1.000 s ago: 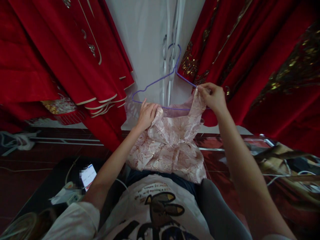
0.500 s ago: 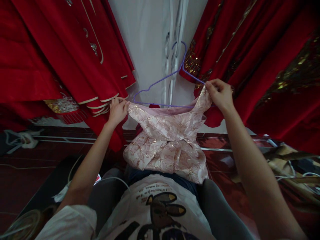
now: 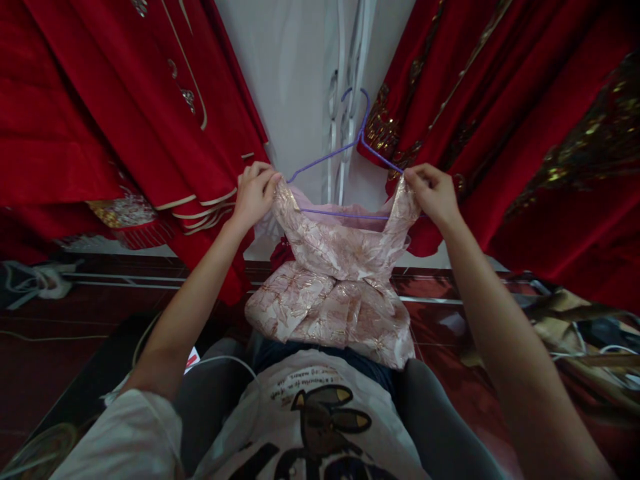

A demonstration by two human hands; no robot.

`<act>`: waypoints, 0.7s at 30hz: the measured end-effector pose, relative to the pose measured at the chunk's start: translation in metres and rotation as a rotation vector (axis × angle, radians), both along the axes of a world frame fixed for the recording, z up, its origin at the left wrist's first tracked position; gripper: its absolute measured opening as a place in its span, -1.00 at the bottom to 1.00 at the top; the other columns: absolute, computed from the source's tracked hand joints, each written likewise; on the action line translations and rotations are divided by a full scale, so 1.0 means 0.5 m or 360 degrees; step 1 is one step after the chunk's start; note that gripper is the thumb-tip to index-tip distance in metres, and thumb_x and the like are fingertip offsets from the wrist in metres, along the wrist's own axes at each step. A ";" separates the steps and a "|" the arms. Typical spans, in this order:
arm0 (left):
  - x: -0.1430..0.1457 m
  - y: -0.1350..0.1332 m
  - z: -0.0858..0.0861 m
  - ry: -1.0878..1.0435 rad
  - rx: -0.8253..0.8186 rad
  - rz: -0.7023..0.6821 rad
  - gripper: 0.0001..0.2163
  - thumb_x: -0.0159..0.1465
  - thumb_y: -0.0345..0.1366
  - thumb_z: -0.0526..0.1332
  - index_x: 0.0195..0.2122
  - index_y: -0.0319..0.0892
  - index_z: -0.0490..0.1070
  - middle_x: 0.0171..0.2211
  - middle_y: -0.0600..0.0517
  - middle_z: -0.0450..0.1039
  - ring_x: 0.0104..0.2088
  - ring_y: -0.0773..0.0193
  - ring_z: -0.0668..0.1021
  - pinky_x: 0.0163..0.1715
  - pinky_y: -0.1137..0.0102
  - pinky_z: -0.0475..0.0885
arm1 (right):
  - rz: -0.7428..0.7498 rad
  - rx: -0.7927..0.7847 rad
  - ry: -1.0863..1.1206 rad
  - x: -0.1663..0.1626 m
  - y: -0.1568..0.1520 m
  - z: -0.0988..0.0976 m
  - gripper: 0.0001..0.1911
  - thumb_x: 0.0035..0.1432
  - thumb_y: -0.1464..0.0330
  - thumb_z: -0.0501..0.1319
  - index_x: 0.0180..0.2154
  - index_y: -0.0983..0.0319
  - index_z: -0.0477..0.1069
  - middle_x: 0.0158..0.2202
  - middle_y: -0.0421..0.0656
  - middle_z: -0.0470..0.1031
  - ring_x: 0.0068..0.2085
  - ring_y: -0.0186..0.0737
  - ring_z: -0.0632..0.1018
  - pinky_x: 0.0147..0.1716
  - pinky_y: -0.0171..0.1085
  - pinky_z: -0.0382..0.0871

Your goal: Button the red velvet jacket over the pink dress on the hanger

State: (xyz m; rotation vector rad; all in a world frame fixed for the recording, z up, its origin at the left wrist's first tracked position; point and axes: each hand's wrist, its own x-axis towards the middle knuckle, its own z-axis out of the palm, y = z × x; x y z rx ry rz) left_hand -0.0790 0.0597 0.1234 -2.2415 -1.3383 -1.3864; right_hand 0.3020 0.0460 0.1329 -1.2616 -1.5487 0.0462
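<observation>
A pale pink dress (image 3: 345,257) with a shiny floral pattern hangs between my hands, its lower part resting over my lap. A purple hanger (image 3: 325,160) sits inside its neckline, hook up, the bottom bar crossing the opening. My left hand (image 3: 257,193) pinches the left shoulder strap, over that end of the hanger, which is hidden. On the other side my right hand (image 3: 431,193) is closed on the right strap at the hanger's right arm. Both straps are on the hanger's ends, as far as they show.
Red garments (image 3: 200,87) with trim hang at the left, and more red garments (image 3: 480,120) with gold sequins at the right. Between them stands a white wall (image 3: 285,73). A metal rail (image 3: 135,280) runs low across the floor; brown wrapping and cords (image 3: 575,327) lie at the right.
My left hand has moved up and to the right, bringing the left strap up over the hanger's left end. The right hand has shifted slightly left, still holding its strap.
</observation>
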 end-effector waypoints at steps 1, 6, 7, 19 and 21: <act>0.015 0.002 0.017 0.0000 -0.0045 -0.0077 -0.60 0.35 0.04 -0.02 -0.30 -0.18 0.41 -0.21 -0.06 0.43 -0.07 0.11 0.47 0.03 0.20 0.31 | 0.0019 -0.0005 0.0013 0.000 0.002 -0.003 -0.79 0.18 0.16 0.18 -0.36 0.13 0.48 -0.37 -0.21 0.54 -0.27 -0.20 0.54 -0.27 -0.25 0.39; 0.024 0.036 0.043 -0.0267 -0.0381 -0.0370 -0.60 0.31 0.05 0.05 -0.43 -0.19 0.37 -0.49 0.03 0.38 -0.32 0.25 0.52 -0.23 0.37 0.40 | 0.0100 0.0003 0.0100 0.011 0.015 -0.014 -0.81 0.17 0.17 0.19 -0.37 0.12 0.46 -0.36 -0.22 0.54 -0.27 -0.20 0.54 -0.27 -0.24 0.40; 0.013 0.048 0.031 -0.0424 -0.0447 -0.0409 -0.60 0.32 0.05 0.02 -0.41 -0.18 0.37 -0.49 0.03 0.39 -0.35 0.27 0.52 -0.27 0.38 0.41 | 0.0108 -0.0007 0.0111 0.013 0.018 -0.015 -0.81 0.16 0.17 0.19 -0.38 0.12 0.46 -0.36 -0.21 0.54 -0.27 -0.20 0.54 -0.27 -0.23 0.40; -0.023 0.028 -0.310 0.0703 -0.0638 -0.0226 -0.66 0.04 -0.16 0.30 -0.18 -0.21 0.45 0.00 -0.23 0.38 0.07 -0.14 0.40 0.07 0.00 0.32 | 0.0139 -0.0009 0.0135 0.004 0.027 -0.023 -0.82 0.18 0.21 0.17 -0.39 0.12 0.46 -0.34 -0.22 0.53 -0.23 -0.23 0.54 -0.24 -0.25 0.41; -0.021 0.036 -0.315 0.0661 -0.0631 -0.0234 -0.76 0.14 -0.20 0.21 -0.21 -0.21 0.46 -0.06 -0.19 0.43 0.03 -0.07 0.43 0.07 0.04 0.32 | 0.0134 -0.0019 0.0125 0.006 0.027 -0.022 -0.82 0.18 0.21 0.16 -0.39 0.12 0.46 -0.33 -0.22 0.53 -0.22 -0.22 0.53 -0.23 -0.25 0.41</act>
